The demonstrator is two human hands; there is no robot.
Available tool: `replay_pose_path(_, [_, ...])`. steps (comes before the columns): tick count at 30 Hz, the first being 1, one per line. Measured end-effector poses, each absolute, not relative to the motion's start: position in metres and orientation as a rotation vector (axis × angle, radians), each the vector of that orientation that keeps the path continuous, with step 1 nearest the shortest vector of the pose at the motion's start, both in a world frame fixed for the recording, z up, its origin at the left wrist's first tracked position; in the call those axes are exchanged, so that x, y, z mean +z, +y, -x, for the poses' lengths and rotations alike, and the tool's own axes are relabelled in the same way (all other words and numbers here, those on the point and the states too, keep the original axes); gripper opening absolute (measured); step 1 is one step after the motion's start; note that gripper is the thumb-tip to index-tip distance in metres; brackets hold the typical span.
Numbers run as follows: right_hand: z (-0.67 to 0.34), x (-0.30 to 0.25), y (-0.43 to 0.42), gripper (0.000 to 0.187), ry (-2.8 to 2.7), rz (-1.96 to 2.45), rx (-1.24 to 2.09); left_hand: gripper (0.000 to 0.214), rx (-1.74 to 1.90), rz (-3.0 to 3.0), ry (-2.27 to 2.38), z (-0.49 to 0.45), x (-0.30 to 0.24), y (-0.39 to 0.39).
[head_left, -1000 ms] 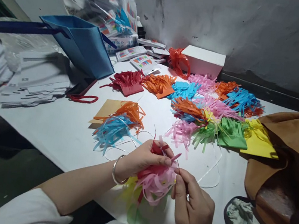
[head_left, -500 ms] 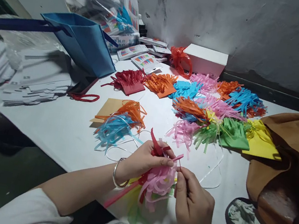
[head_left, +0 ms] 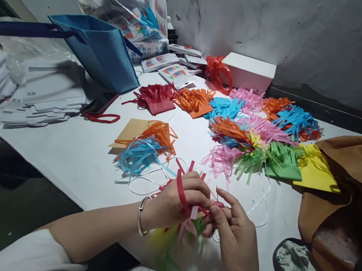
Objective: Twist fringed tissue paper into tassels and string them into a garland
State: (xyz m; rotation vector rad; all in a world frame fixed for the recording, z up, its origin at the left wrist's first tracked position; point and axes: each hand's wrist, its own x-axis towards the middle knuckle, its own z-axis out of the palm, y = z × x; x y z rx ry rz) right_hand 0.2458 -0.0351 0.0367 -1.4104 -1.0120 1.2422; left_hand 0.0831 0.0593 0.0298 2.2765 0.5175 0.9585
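Observation:
My left hand [head_left: 179, 204], wearing a silver bangle, is closed on a red paper tassel [head_left: 182, 188] whose strips stick out between and above its fingers. My right hand [head_left: 235, 229] pinches the tassel's twisted pinkish-red end between thumb and fingers, its index finger raised. Beside that fingertip a thin, dark, needle-like line stands up; what it is I cannot tell for sure. Pink, yellow and green paper strips [head_left: 166, 247] hang below the hands, partly blurred. To the left lie a blue tassel [head_left: 138, 154] and an orange tassel [head_left: 163, 137], with white string [head_left: 139, 193] looping near them.
Bundles of fringed paper in red [head_left: 156, 97], orange, blue, pink, green [head_left: 284, 163] and yellow spread across the white table. A blue bag [head_left: 101, 54] and stacked white cards [head_left: 46, 96] stand left. A white box [head_left: 248, 70] is by the wall; a brown bag [head_left: 355, 181] lies right.
My left hand has turned over, knuckles upward, covering most of the pink strips. The right hand has come up against it and now pinches the tassel's end. Red strips now stick out upward.

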Motion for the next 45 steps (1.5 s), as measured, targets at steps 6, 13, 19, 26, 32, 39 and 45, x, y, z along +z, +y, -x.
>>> replay_pose_path(6, [-0.248,0.032,-0.028,0.031,-1.062,1.399,1.159,0.004,0.894,-2.343,0.310,-0.082,0.032,0.064])
replay_pose_path(13, [-0.249,0.025,-0.030,0.010,-0.743,1.140,0.675,0.023,0.480,-1.714,0.672,-0.082,0.030,0.060])
replay_pose_path(19, [-0.243,0.030,-0.033,0.026,-1.145,1.500,0.793,0.026,0.609,-1.045,0.633,-0.083,0.036,0.056])
replay_pose_path(26, [-0.233,0.030,-0.034,0.022,-1.322,1.489,0.633,0.020,0.565,-0.720,0.526,-0.086,0.034,0.051])
replay_pose_path(32, [-0.234,0.031,-0.037,0.017,-1.285,1.485,0.499,0.021,0.548,-0.658,0.483,-0.090,0.033,0.044])
replay_pose_path(39, [-0.232,0.030,-0.041,0.015,-1.258,1.517,0.386,0.024,0.784,-0.785,0.585,-0.092,0.029,0.042])
replay_pose_path(45, [-0.230,0.028,-0.040,0.013,-1.290,1.511,0.342,0.007,1.006,-1.132,0.708,-0.091,0.030,0.038])
